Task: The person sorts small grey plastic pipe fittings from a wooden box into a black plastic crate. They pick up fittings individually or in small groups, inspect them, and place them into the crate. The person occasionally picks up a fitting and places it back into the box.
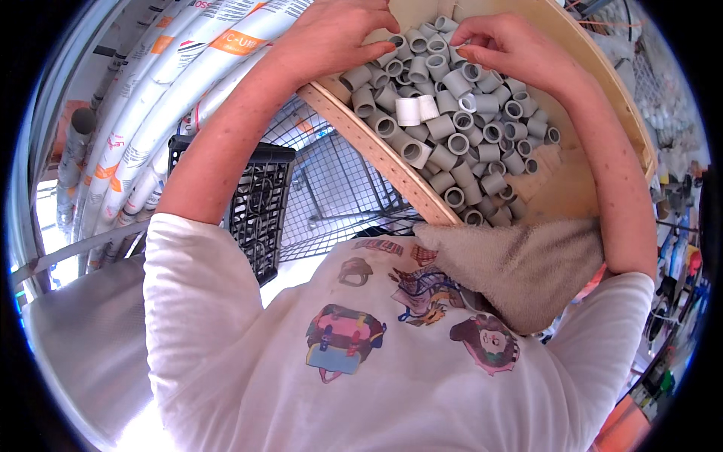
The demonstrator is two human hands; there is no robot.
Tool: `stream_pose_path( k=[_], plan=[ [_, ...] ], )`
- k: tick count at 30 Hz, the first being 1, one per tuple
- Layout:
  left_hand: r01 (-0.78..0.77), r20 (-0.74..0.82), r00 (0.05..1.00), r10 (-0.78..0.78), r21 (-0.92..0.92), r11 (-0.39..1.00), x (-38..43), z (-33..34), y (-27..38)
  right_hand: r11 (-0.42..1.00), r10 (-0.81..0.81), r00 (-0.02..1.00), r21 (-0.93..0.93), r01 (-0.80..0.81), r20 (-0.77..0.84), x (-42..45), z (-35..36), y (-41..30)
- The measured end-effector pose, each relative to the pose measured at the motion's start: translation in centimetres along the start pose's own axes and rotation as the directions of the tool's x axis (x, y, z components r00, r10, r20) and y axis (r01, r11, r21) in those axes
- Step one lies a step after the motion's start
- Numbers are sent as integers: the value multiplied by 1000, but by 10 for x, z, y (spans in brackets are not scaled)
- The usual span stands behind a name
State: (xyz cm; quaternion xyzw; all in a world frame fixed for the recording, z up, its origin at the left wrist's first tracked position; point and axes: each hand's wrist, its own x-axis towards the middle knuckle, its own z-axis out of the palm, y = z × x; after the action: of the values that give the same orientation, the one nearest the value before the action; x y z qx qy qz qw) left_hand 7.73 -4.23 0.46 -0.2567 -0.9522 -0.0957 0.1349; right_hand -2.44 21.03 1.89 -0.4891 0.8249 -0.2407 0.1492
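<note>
Short grey plastic pipe couplings (457,144) lie in a loose heap inside a plywood box (565,192). Two white pipe fittings (408,112) rest among them near the box's front side. My left hand (344,42) reaches over the heap's far left part, thumb and fingers apart, its thumb tip beside a coupling. Across from it, my right hand (505,48) hovers over the far right part with curled fingers. Its thumb and fingertips are close together at the couplings, and whether they pinch one cannot be made out.
White PVC-U pipes (186,73) stand in a bundle on the left. Below the box's wooden edge (384,152) are a black plastic crate (257,209) and a wire mesh basket (333,186). A brown towel (519,271) hangs over the box's near corner.
</note>
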Motion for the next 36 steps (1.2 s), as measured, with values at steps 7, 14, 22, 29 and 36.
stream_pose_path(
  k=[7, 14, 22, 29, 36],
  plan=[
    [-43, -23, 999, 44, 32, 999, 0, 1, -2, 992, 46, 999, -118, -43, 29, 4, 1, 8],
    [-24, -31, 999, 25, 31, 999, -1, 2, -1, 972, -148, 988, -182, 151, 32, 3, 26, -5],
    [-48, -49, 998, 50, 29, 998, 0, 3, -1, 872, -431, 885, -168, 459, 178, -9, 92, -39],
    [-53, -37, 998, 55, 52, 997, 0, 5, -5, 913, -332, 927, -190, 362, 174, -14, 120, -32],
    [-54, -35, 998, 56, 48, 997, -2, 6, -4, 863, -323, 916, -323, 387, 237, -12, 115, -34]
  ],
)
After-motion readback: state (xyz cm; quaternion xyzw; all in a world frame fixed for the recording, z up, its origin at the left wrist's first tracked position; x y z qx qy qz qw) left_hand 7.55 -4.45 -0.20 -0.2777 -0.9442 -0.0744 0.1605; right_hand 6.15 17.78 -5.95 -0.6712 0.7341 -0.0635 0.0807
